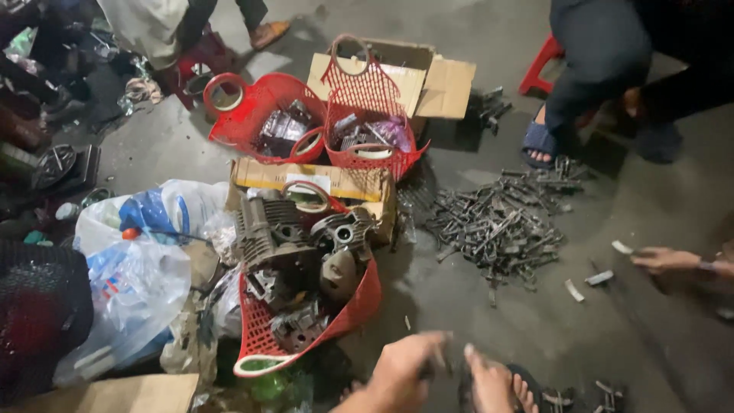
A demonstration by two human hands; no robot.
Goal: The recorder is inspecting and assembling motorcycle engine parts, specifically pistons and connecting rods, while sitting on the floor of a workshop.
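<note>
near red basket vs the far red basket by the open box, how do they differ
The near basket leans on its side, heaped with big grey engine parts; the far basket stands upright, holding smaller pieces. The near basket's handles sit half buried among the parts; the far basket's handle rises free. Both are red plastic mesh.

The floor [474, 321] is seen to be grey concrete, rough and dull. A pile of small parts [497, 222] is made of dark metal, matt and a bit dirty. The near basket [359, 302] is made of red plastic with holes, and it is filled with grey metal engine parts [279, 229] that look greasy and dull. Two more red plastic baskets [367, 99] are seen behind. The boxes [436, 84] are made of brown cardboard, plain and matt. The bag [138, 283] is made of thin clear plastic, shiny and crinkled.
</note>
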